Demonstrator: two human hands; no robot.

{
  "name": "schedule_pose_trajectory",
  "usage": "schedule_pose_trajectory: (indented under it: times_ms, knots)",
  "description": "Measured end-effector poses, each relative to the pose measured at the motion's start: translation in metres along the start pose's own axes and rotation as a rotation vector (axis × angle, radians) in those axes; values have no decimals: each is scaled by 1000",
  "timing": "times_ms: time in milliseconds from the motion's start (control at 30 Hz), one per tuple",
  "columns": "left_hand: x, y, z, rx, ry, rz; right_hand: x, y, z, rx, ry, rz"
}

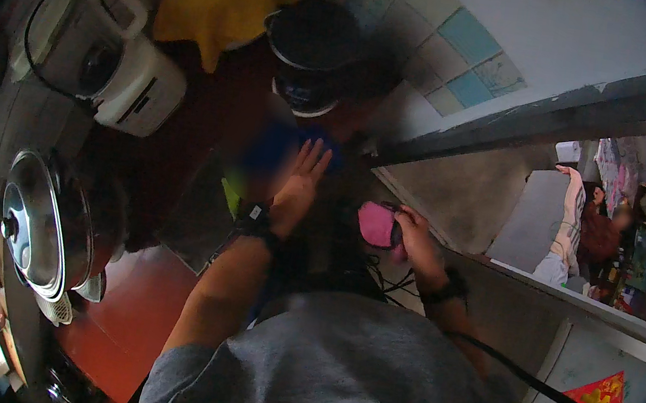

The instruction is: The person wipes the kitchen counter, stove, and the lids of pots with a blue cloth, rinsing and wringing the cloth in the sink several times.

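Observation:
My left hand [298, 186] is stretched out flat with its fingers a little apart. It lies over or against a dark blue thing [327, 148], and I cannot tell whether they touch. A blur covers much of that blue area, so its kind stays unclear. Just left of my left wrist a bright green edge [230, 197] shows. My right hand [416, 233] grips a pink fabric item with dark trim [377, 224] by its right side, fingers curled over the edge. Dark straps circle both wrists.
A black lidded pot [314, 35] stands ahead, beside a yellow cloth [214, 4]. At left are a cream kitchen appliance [145, 86] and a pan with a glass lid [38, 225]. Dark cords [395, 281] hang below my right hand. A doorway sill [585, 303] runs along the right.

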State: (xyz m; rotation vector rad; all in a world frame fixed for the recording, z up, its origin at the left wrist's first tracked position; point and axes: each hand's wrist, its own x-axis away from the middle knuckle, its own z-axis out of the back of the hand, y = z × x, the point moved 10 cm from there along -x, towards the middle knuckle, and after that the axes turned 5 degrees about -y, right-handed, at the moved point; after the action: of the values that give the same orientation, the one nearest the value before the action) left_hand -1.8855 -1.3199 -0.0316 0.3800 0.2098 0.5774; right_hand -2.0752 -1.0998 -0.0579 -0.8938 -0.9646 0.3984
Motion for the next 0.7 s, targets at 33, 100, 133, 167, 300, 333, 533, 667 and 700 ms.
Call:
schedule_pose_trajectory:
  times_ms: [33,100,133,167,300,333,533,667,700]
  knots:
    - [-5,1,-4,-27,-20,1,-10,-10,0,0,10,24]
    - [-12,10,-13,-84,-62,-13,-32,-48,3,-100,-39,125]
    - [-14,17,-15,-115,-81,-29,-42,-71,5,-149,-65,174]
    - [-21,23,-15,-146,-94,-45,-55,-85,11,-176,-20,179]
    - [-57,33,-13,-54,-37,-66,-112,-128,24,-173,43,182]
    - [-69,31,-12,-21,38,-56,-120,-139,18,-143,12,184]
    - [-110,23,-23,239,238,162,-132,-157,14,-248,-164,168]
    - [-59,42,-14,41,161,183,-117,-126,24,-217,-172,28]
    - [-35,42,-1,44,137,236,-117,-119,22,-223,-211,11]
